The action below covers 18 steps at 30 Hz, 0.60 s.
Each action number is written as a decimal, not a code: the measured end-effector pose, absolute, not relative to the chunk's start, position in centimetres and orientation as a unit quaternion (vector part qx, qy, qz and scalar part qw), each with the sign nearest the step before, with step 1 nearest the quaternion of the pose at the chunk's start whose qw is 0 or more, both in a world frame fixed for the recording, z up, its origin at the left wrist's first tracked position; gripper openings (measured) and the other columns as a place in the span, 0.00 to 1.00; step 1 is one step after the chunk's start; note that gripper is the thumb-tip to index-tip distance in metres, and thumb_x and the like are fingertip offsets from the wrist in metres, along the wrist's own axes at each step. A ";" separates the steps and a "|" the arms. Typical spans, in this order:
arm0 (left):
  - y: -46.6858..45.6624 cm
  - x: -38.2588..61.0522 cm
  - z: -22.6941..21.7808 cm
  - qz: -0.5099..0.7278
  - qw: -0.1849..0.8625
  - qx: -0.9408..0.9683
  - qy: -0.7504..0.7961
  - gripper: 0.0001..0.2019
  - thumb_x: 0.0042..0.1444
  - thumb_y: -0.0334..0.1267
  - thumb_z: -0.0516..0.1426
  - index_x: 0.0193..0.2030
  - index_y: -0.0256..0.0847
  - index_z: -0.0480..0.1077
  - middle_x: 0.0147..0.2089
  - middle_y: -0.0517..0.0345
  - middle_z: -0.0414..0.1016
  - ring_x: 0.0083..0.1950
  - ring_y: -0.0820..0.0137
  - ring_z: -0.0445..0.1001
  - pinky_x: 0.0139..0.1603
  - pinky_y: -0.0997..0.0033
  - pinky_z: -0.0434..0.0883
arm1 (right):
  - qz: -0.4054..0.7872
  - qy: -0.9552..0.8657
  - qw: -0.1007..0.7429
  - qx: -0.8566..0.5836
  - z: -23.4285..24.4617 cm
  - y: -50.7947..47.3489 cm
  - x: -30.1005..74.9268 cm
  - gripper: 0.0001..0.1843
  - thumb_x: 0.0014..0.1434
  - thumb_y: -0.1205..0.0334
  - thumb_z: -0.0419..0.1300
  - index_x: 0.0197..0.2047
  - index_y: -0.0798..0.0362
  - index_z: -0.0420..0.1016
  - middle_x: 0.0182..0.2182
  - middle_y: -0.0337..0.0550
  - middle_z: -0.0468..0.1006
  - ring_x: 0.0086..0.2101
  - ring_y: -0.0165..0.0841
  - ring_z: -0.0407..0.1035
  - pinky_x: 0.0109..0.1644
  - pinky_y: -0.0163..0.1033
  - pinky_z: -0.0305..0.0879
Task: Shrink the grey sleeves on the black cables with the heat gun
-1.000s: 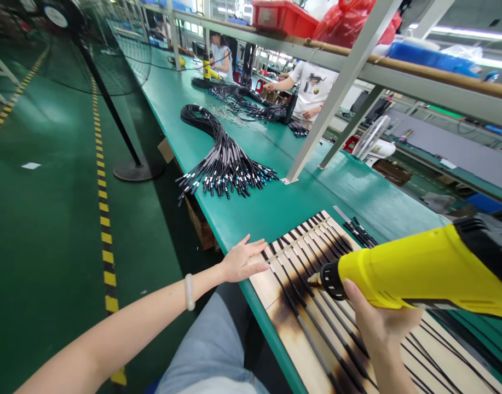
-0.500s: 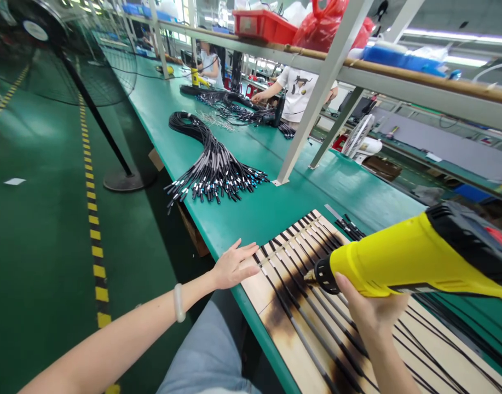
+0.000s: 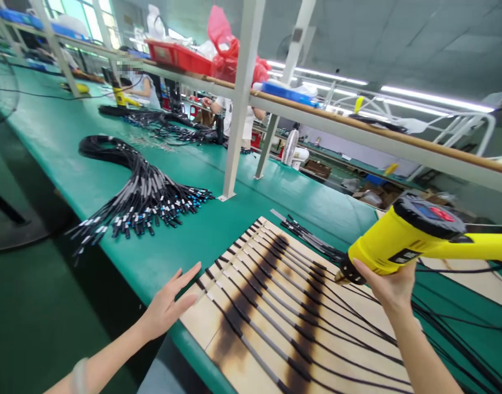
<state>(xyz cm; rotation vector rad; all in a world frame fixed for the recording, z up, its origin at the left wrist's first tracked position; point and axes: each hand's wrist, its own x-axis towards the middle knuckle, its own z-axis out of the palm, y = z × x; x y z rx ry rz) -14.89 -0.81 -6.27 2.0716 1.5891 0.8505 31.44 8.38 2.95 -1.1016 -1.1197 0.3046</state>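
Sideways and nearly level, the long axis of a yellow heat gun (image 3: 398, 235) runs from the right edge, its nozzle aimed left and down at black cables (image 3: 271, 354) on a scorched wooden board (image 3: 197, 323) atop the green bench (image 3: 160, 246). The right hand (image 3: 386, 284) grips it from below; the left hand (image 3: 166, 303) spreads open beside the board, the hands well apart.

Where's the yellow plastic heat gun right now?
In the head view, the yellow plastic heat gun sits at right, held in the right hand, its nozzle just over the scorched wooden board.
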 end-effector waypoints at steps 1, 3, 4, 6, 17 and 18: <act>-0.8 -14.8 -6.2 0.305 0.189 0.737 0.573 0.32 0.59 0.60 0.44 0.65 0.45 0.56 0.66 0.56 0.57 0.66 0.57 0.58 0.68 0.51 0.48 | 0.139 -0.489 0.705 -0.495 3.1 8.7 32.4 0.45 0.24 0.63 0.75 0.46 0.45 0.60 0.43 0.40 0.72 0.41 0.42 0.72 0.47 0.61 0.69; -0.8 -14.4 -6.0 0.306 0.171 0.723 0.595 0.32 0.58 0.61 0.45 0.64 0.47 0.59 0.64 0.58 0.60 0.66 0.56 0.58 0.67 0.51 0.50 | 0.155 -0.464 0.727 -0.482 3.0 9.6 33.2 0.44 0.23 0.65 0.75 0.44 0.46 0.59 0.42 0.38 0.71 0.41 0.40 0.71 0.48 0.61 0.68; -0.9 -14.2 -5.9 0.308 0.161 0.715 0.606 0.31 0.58 0.61 0.46 0.63 0.47 0.60 0.64 0.58 0.61 0.66 0.55 0.57 0.67 0.50 0.51 | 0.165 -0.457 0.739 -0.467 2.9 10.2 33.1 0.43 0.23 0.65 0.75 0.43 0.46 0.58 0.42 0.37 0.71 0.40 0.39 0.71 0.48 0.59 0.69; -1.0 -13.9 -5.7 0.309 0.143 0.705 0.622 0.30 0.58 0.60 0.47 0.62 0.49 0.62 0.63 0.60 0.63 0.66 0.54 0.56 0.66 0.50 0.53 | 0.183 -0.449 0.761 -0.432 2.6 11.6 32.2 0.41 0.26 0.64 0.74 0.43 0.46 0.57 0.41 0.38 0.71 0.39 0.37 0.72 0.47 0.55 0.70; -0.7 -14.2 -6.0 0.290 0.115 0.701 0.641 0.28 0.58 0.59 0.47 0.61 0.49 0.64 0.62 0.61 0.65 0.66 0.52 0.56 0.64 0.49 0.57 | 0.208 -0.473 0.737 -0.437 0.4 15.5 30.6 0.40 0.29 0.60 0.74 0.43 0.48 0.56 0.39 0.39 0.73 0.38 0.37 0.73 0.46 0.50 0.71; -0.7 -14.2 -6.0 0.292 0.118 0.703 0.638 0.28 0.58 0.58 0.47 0.61 0.50 0.64 0.62 0.61 0.65 0.66 0.53 0.56 0.64 0.50 0.56 | 0.206 -0.467 0.740 -0.437 0.8 15.1 30.6 0.40 0.28 0.60 0.74 0.43 0.49 0.57 0.39 0.39 0.73 0.38 0.37 0.73 0.46 0.50 0.71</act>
